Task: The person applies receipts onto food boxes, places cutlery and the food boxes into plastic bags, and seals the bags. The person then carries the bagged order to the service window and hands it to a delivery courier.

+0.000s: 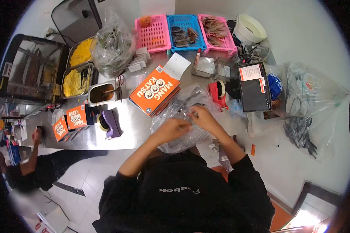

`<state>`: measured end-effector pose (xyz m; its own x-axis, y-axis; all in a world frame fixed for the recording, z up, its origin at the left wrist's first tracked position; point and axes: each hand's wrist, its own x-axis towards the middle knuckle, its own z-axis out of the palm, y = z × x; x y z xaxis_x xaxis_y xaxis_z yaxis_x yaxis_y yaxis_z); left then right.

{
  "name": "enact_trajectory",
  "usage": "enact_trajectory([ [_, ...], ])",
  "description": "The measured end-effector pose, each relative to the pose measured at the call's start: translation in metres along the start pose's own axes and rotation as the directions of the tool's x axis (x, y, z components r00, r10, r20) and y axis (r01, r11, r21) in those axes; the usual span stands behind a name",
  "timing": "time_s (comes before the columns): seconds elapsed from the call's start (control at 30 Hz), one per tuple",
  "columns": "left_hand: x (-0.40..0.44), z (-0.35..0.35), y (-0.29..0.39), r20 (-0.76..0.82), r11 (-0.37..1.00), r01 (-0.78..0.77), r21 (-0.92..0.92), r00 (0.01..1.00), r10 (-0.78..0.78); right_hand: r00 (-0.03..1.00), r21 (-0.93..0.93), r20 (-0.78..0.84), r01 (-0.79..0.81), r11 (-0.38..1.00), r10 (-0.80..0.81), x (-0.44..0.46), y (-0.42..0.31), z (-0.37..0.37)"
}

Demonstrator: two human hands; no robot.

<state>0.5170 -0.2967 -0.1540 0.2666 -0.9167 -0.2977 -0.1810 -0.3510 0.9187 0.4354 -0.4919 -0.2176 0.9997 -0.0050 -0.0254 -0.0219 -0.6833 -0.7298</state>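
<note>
A clear plastic bag lies crumpled at the table's front edge, with dark items showing through near its top. Over its left part is my left hand, fingers curled, touching or just above the plastic. My right hand is at the upper middle of the bag, its fingers pinched together; what they hold is too small to make out. Just behind and left of the bag sits a stack of orange boxes with white lettering. A red tape dispenser stands to the right of the bag.
Pink and blue baskets line the back. At left are yellow food trays, a metal sauce container, a purple tape dispenser and more orange boxes. A black tablet stands right. Another person is far left.
</note>
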Motion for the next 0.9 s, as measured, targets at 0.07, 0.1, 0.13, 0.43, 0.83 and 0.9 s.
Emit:
enact_trajectory([
  [0.07,-0.026,-0.051,0.032,-0.607,0.994,0.016,0.108,0.793,0.053,0.871,0.802,0.389,-0.48,0.355,0.299,0.013,-0.052,0.004],
  [0.1,-0.031,-0.088,0.007,-0.751,0.956,-0.069,0.287,0.603,0.269,0.844,0.853,0.435,-0.498,0.158,0.313,0.02,-0.067,0.019],
  [0.13,-0.034,-0.122,0.015,-0.746,0.863,0.205,0.462,0.616,0.254,0.821,0.869,0.48,-0.493,-0.04,0.309,0.029,-0.083,0.034],
  [0.43,0.015,-0.174,-0.077,0.091,0.763,0.39,-0.515,0.91,-0.404,0.685,0.99,-0.019,-0.088,0.109,0.728,0.105,-0.097,0.12],
  [0.83,0.021,-0.171,-0.069,0.032,0.847,0.231,-0.479,0.969,-0.246,0.787,0.867,-0.249,-0.08,0.493,0.565,0.146,-0.048,-0.008],
  [0.9,0.024,-0.175,-0.078,-0.022,0.85,0.17,-0.498,0.978,-0.209,0.795,0.73,-0.45,0.066,0.68,0.407,0.145,-0.07,-0.007],
])
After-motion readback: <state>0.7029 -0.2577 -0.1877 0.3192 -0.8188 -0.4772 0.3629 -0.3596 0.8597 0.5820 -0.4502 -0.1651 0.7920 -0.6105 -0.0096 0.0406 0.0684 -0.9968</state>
